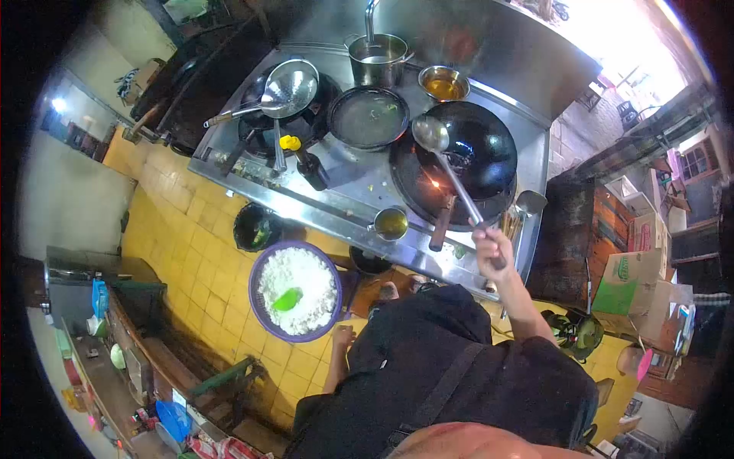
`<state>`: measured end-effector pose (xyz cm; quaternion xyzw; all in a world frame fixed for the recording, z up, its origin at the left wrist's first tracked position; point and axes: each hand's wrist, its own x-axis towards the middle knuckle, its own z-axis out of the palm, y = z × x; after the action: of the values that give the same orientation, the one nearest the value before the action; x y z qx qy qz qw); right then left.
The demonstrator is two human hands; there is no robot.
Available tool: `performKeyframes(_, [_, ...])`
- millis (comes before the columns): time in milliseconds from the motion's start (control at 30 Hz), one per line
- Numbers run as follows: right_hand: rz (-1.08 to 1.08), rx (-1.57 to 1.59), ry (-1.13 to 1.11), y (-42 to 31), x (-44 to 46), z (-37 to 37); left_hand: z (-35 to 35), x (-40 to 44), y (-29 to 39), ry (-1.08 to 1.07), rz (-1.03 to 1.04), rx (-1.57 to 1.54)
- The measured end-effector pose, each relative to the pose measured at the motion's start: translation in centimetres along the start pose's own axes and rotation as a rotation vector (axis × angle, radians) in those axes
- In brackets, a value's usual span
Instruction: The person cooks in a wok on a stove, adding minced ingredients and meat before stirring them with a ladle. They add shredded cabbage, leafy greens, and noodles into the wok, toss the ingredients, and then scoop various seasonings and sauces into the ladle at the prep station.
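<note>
And here's the right hand (494,251), its grip wrapped tight around the near end of the ladle (462,183)! The ladle's long axis slants away from that grip toward far left, its scoop showing against the left side of the wok (489,149); whether the two touch, this angle can't tell. So the wok lies straight to the far side of the grip, just a touch left, with a wooden handle (441,227) pointing nearward, left of the ladle. An orange glow (436,183) shows by the wok's left edge. Just beyond the scoop sits a bowl (463,80) of amber liquid; a cup (403,217) stands left of the wooden handle on the steel worktop (355,187). The right hand is plainly the nearer one to all this. Down low, the left hand (343,337) hangs off the worktop, beside the purple tub (253,294) of rice (297,268), fingers seemingly curled; whether that grip is open or closed can't be told.
</note>
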<state>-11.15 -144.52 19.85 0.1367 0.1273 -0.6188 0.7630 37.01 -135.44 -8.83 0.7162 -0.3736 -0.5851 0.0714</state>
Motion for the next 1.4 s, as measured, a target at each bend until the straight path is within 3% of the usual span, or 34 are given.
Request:
performKeyframes(167, [-0.053, -0.206, -0.138, -4.6, 6.3, 4.2, 0.0, -2.1, -1.5, 0.115, 0.081, -0.048])
performKeyframes(233, [-0.181, -0.472, -0.052, -6.4, 9.9, 6.4, 0.3, -0.6, -4.9, 0.090, 0.219, 0.150])
performKeyframes(300, [-0.418, -1.013, 0.094, -7.0, 13.4, 8.2, 1.4, 0.3, -8.6, 0.196, 0.355, 0.036])
performKeyframes(333, [-0.410, -1.018, 0.089, -7.3, 14.8, 9.1, 1.9, 1.5, -10.6, 0.117, 0.340, 0.054])
performKeyframes(400, [-0.650, -1.824, 0.485, -7.4, 16.0, 9.3, 1.8, 2.0, -11.1, -0.166, 0.281, 0.078])
performKeyframes(433, [-0.650, -1.828, 0.490, -8.2, 16.2, 7.8, 1.6, 2.0, -10.3, -0.348, 0.258, 0.049])
performKeyframes(467, [-1.040, -2.112, 0.506, -9.7, 16.7, 4.7, 2.3, 0.9, -10.7, -0.041, 0.245, 0.105])
performKeyframes(500, [-1.462, -2.363, 0.499, -10.3, 17.1, 2.9, 2.4, 1.2, -10.8, -0.044, 0.243, 0.109])
performKeyframes(567, [-1.453, -2.278, 0.442, -7.8, 12.9, 2.6, 2.8, 2.1, -12.3, 0.095, 0.212, 0.194])
performKeyframes(633, [-0.769, -1.823, 0.657, -5.2, 8.1, 2.8, 3.4, 2.7, -13.3, 0.167, 0.209, 0.070])
performKeyframes(700, [-0.785, -1.899, 0.679, -4.9, 5.3, 0.1, 3.1, 2.2, -13.7, 0.237, 0.217, -0.047])
performKeyframes(767, [-0.832, -1.979, 0.671, -4.8, 3.7, -2.3, 2.2, 2.4, -13.3, 0.209, 0.399, 0.263])
performKeyframes(800, [-0.867, -2.097, 0.677, -4.4, 3.0, -3.7, 1.7, 2.7, -13.0, 0.204, 0.404, 0.260])
performKeyframes(833, [-0.901, -2.218, 0.680, -3.9, 2.1, -4.7, 0.9, 2.9, -12.5, 0.092, 0.253, 0.121])
performKeyframes(867, [-0.826, -2.080, 0.674, -2.6, 1.2, -5.2, 0.3, 2.8, -11.9, -0.019, 0.098, -0.017])
performKeyframes(967, [-0.586, -1.796, 0.678, 2.4, -1.0, -4.7, -0.7, -1.6, -6.1, 0.079, -0.017, -0.238])
performKeyframes(1000, [-0.584, -1.531, 0.594, 3.8, -1.3, -4.9, -1.2, -1.8, -5.4, 0.042, -0.057, -0.232])
performKeyframes(1033, [-0.437, -1.311, 0.576, 4.9, -1.7, -3.8, -1.6, -1.7, -5.2, 0.004, -0.097, -0.224])
performKeyframes(1100, [-0.278, -0.911, 0.428, 4.2, -1.7, -4.6, -1.8, -2.1, -5.0, 0.028, -0.161, -0.475])
performKeyframes(1133, [-0.278, -0.913, 0.434, 3.8, -1.8, -4.1, -1.5, -1.5, -6.0, 0.064, -0.196, -0.558])
performKeyframes(1200, [-0.124, -0.347, 0.213, 2.8, -1.5, -2.6, -2.1, -1.5, -6.6, 0.076, -0.209, -0.527])
performKeyframes(1300, [-0.020, -0.068, -0.036, 1.1, -0.5, -0.4, -2.3, -2.7, -6.4, 0.131, -0.232, -0.524])
performKeyframes(1400, [-0.005, -0.099, -0.129, -0.7, 1.8, 2.6, -1.8, -4.1, -7.5, 0.221, -0.237, -0.561])
